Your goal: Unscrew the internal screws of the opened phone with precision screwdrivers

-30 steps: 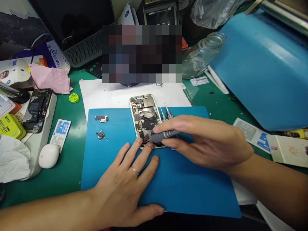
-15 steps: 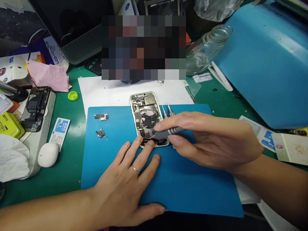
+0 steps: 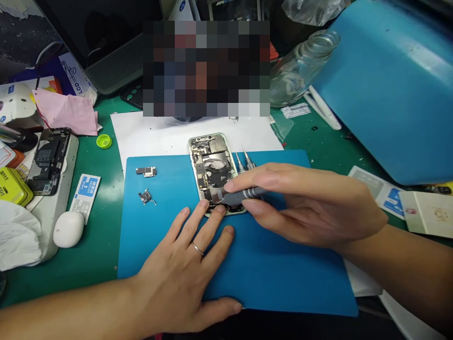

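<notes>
Likely steadying opened phone (image 3: pixel 213 167) at near end with spread-fingered left hand (image 3: pixel 180 276); pinching grey tool (image 3: pixel 234 197) in right hand (image 3: pixel 320 208), presumably for precision.

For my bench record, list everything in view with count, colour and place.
table: 1, green, throughout
mat: 1, blue, centre
paper: 1, white, beyond mat
opened phone: 1, pale green, across mat's far edge
tool: 1, grey, over phone
drivers: 2, silver, beside phone
parts: 2, silver and black, mat's left
box: 1, white, left
second phone: 1, black, on box
rounded case: 1, white, beside box
tin: 1, yellow, left
cap: 1, lime, left of paper
sheet: 1, pink, upper left
cards: 2, blue and grey, flanking mat
jar: 1, clear, upper right
screen: 1, black, upper left
panel: 1, blue, right
blurred patch: 1, mixed, top centre
right hand: 1, holding tool
left hand: 1, on phone
</notes>
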`<state>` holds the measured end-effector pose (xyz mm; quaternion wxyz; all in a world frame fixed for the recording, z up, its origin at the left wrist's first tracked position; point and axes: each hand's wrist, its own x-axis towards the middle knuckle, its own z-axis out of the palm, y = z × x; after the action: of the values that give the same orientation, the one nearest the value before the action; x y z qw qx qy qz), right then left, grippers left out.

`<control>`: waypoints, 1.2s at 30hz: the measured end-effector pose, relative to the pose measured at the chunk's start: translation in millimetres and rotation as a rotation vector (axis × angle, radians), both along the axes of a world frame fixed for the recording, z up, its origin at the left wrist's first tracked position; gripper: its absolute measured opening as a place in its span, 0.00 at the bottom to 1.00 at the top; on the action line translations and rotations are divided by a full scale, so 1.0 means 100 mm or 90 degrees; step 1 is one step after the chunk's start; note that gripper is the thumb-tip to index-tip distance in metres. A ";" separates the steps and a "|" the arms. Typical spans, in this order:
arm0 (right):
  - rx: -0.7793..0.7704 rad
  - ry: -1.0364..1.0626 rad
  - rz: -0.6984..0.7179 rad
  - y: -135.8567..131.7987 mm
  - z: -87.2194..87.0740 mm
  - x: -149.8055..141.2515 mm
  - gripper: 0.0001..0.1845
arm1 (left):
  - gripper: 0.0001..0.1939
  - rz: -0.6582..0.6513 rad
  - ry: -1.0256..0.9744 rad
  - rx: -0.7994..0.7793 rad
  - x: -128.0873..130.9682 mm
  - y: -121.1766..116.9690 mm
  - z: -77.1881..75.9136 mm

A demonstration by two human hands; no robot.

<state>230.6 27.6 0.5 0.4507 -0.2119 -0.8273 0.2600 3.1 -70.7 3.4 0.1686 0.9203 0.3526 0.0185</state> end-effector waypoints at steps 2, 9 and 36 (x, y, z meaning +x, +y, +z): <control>0.015 0.018 -0.042 -0.01 -0.04 -0.01 0.31 | 0.49 0.000 -0.003 -0.004 0.00 0.00 0.00; -0.007 0.012 -0.115 -0.02 0.01 -0.04 0.30 | 0.48 0.004 -0.007 -0.013 0.00 0.01 0.02; 0.000 -0.057 -0.074 0.02 -0.06 -0.06 0.14 | 0.43 -0.012 -0.001 0.031 -0.03 -0.02 0.00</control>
<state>225.1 29.8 -5.1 0.4279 -0.2708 -0.8328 0.2237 0.3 -72.3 3.4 0.1467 0.9273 0.3434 0.0263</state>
